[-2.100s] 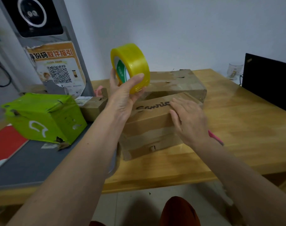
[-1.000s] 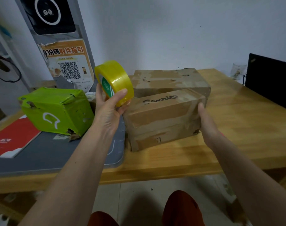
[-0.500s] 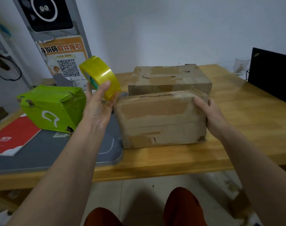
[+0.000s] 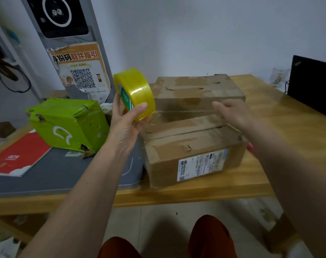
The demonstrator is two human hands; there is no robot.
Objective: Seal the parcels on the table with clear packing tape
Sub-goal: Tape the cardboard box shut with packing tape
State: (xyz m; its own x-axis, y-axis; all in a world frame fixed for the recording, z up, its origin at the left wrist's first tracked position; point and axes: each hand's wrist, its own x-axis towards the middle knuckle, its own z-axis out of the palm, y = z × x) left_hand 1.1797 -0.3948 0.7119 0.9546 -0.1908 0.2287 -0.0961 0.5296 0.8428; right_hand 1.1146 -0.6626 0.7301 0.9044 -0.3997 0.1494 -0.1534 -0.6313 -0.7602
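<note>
Head view: left hand grips a yellow-tinted tape roll above the near cardboard parcel's left end. Right hand, fingers loosely spread and blurred, hovers over its open top seam, apparently holding nothing. Best press flaps flat, then lay tape along the seam. Second cardboard parcel crowds behind; green parcel sits left.

Your left hand is raised, thumb and fingers curled round the tape roll. Your right hand reaches forward, fingers loosely spread, blurred, palm down.
</note>
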